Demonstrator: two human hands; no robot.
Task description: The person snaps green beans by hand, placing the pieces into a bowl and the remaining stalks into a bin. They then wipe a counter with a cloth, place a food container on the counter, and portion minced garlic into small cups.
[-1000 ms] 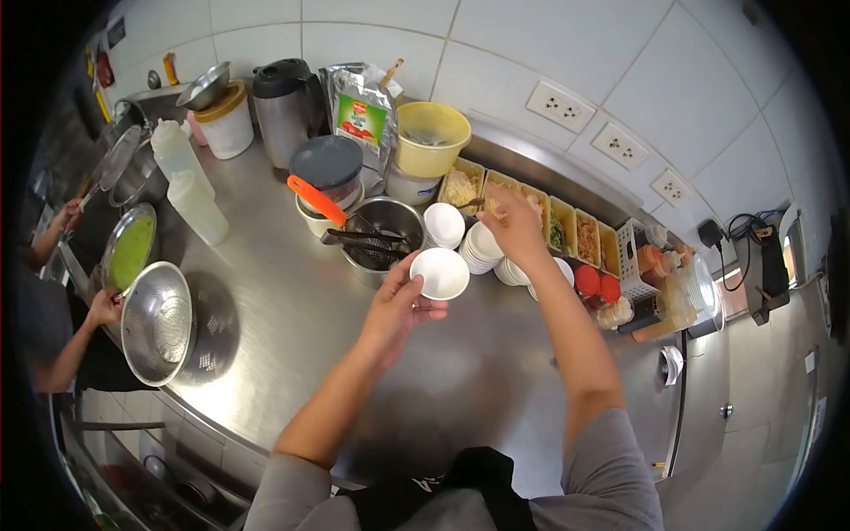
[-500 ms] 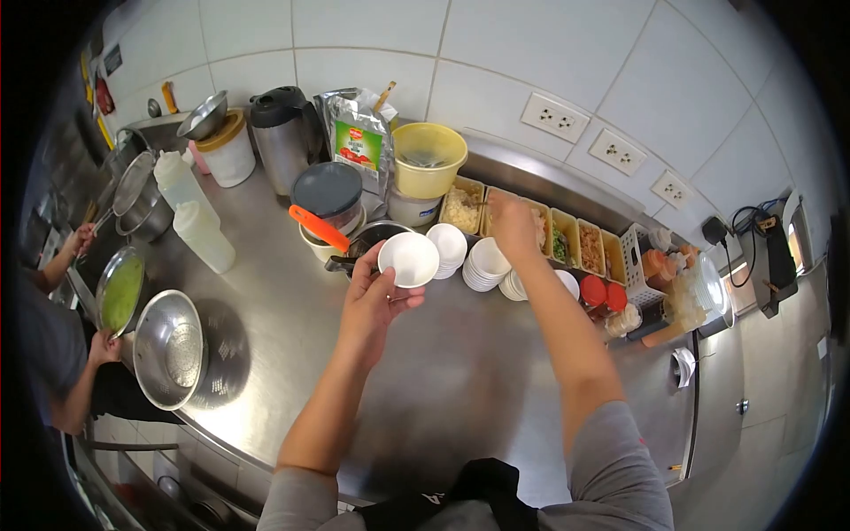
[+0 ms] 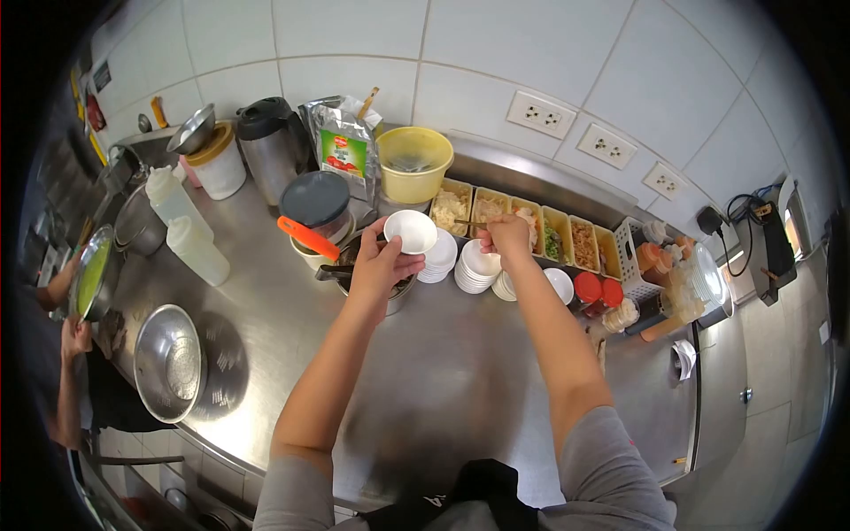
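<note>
My left hand (image 3: 387, 270) is closed around the rim of a small white bowl (image 3: 411, 233), its opening facing up and no food visible inside. In my right hand (image 3: 509, 239), a thin spoon (image 3: 469, 223) is pinched and points left toward the bowl. What the spoon carries is too small to make out. Beneath and beside the hands stand stacks of small white bowls (image 3: 473, 276). Just behind them runs a row of yellow containers of chopped food, including a pale crumbly one (image 3: 450, 207) and one with chopped greens (image 3: 552, 242).
On the left are a steel colander (image 3: 168, 365), squeeze bottles (image 3: 197, 250) and a co-worker's hand (image 3: 76, 337) holding a bowl of green food. An orange-handled utensil (image 3: 308, 237) lies near a dark-lidded tub (image 3: 314, 205). Red-lidded jars (image 3: 588, 288) stand at right.
My right hand has come back from over the food containers, bringing the spoon left toward the bowl. The view has shifted slightly. The co-worker's bowl of green food has moved and tilted.
</note>
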